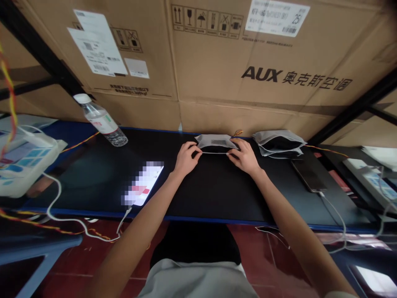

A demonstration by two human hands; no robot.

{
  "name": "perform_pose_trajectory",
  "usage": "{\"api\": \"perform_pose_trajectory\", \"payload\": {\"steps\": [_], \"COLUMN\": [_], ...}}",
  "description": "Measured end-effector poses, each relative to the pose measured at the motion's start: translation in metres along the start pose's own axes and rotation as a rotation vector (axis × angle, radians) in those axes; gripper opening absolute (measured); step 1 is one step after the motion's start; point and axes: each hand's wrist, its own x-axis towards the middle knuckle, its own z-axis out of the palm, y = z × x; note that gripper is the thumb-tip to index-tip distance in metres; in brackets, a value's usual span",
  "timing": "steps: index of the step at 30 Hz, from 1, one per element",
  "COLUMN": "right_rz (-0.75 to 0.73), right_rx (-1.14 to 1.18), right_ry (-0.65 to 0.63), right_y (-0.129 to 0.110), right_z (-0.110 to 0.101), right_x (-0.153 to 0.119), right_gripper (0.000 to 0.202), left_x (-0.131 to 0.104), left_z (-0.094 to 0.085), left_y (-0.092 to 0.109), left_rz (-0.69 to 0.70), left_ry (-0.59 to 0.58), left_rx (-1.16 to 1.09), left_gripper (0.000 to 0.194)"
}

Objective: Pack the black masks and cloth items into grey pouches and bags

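Observation:
At the back of the black table (214, 190), a translucent plastic pouch (217, 141) with something black inside lies between my hands. My left hand (187, 157) pinches its left end with thumb and fingers. The right end is pinched by my right hand (245, 156). To the right of that hand lie similar pouches (281, 140), stacked, with black contents showing. What exactly the black contents are I cannot make out.
A lit phone (144, 184) on a white cable lies left of my forearm; a dark phone (308, 176) is charging at right. A water bottle (104, 122) stands at back left. Large cardboard boxes (214, 82) wall off the table's rear. A power strip (27, 161) sits far left.

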Motion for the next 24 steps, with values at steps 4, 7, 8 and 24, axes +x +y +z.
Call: {"api": "perform_pose_trajectory", "payload": {"steps": [4, 7, 8, 24], "right_rz": [0.042, 0.049, 0.047, -0.036], "right_rx": [-0.013, 0.000, 0.001, -0.047], "right_ry": [-0.005, -0.032, -0.045, -0.119], "right_y": [0.005, 0.004, 0.003, -0.012], "right_z": [-0.002, -0.001, 0.000, 0.002], "right_x": [-0.003, -0.003, -0.002, 0.004], "right_gripper": [0.016, 0.019, 0.019, 0.021], "left_x": [0.003, 0.004, 0.004, 0.003], "left_z": [0.000, 0.000, -0.001, 0.002], "left_y": [0.002, 0.005, 0.005, 0.003], "left_rz": [-0.052, -0.066, -0.065, -0.110], "left_ry": [-0.030, -0.019, -0.015, -0.028], "left_rx": [-0.055, -0.052, -0.050, -0.054], "left_gripper": [0.006, 0.008, 0.010, 0.018]}}
